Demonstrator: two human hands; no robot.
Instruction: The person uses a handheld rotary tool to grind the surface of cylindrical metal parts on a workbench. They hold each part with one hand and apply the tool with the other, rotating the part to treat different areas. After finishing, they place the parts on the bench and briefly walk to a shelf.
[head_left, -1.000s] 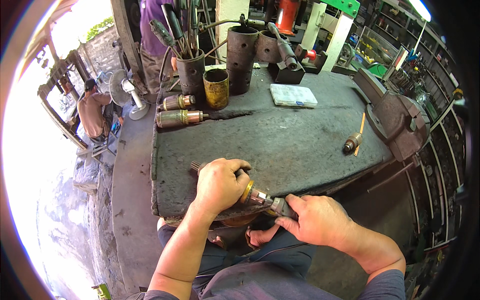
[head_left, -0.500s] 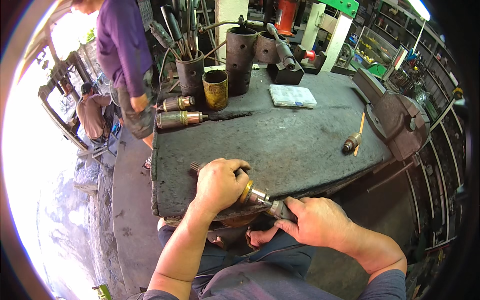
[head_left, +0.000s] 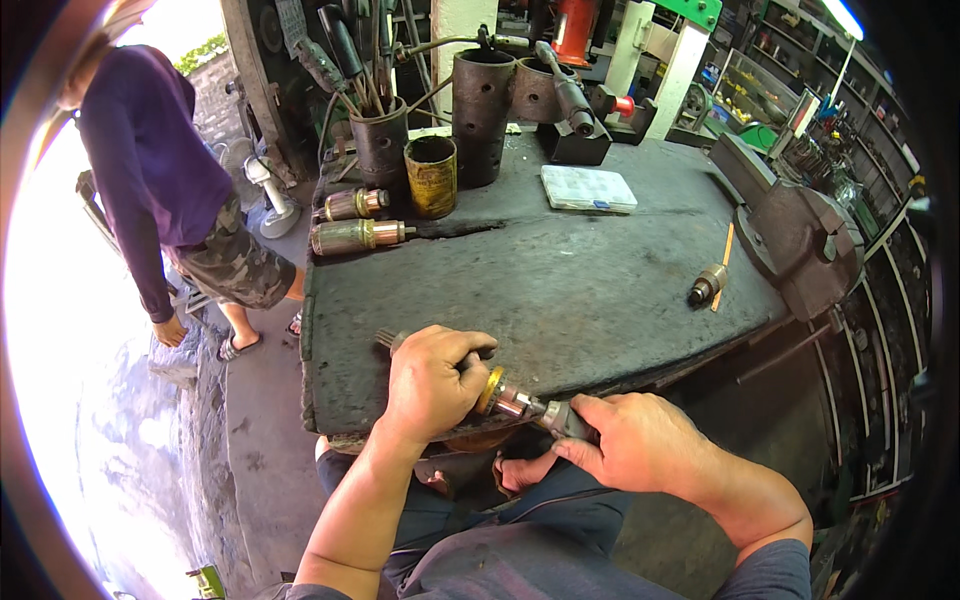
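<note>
Over the near edge of the bench, my left hand [head_left: 437, 375] is closed around a motor armature [head_left: 512, 402]. The armature's copper commutator and yellow band stick out on the right, and a ridged shaft end shows past the hand on the left. My right hand [head_left: 640, 440] grips a grey cylindrical metal piece [head_left: 565, 420] that meets the armature's right-hand end; the palm hides most of it. Two more armatures, a longer one [head_left: 358, 237] and a shorter one [head_left: 355, 205], lie at the bench's far left. A small cylindrical metal part [head_left: 707, 286] rests against a thin wooden stick [head_left: 727, 245] on the right.
A heavy vise [head_left: 805, 240] is fixed at the bench's right end. Toward the back stand a yellow can [head_left: 432, 180], dark tubes with holes [head_left: 480, 120] and a white plastic box [head_left: 588, 189]. On the left, a person in a purple shirt [head_left: 150, 150] walks near a fan [head_left: 262, 175].
The person in purple has moved left, away from the bench, uncovering the fan and hiding the seated person behind. My hands and the armature have barely shifted.
</note>
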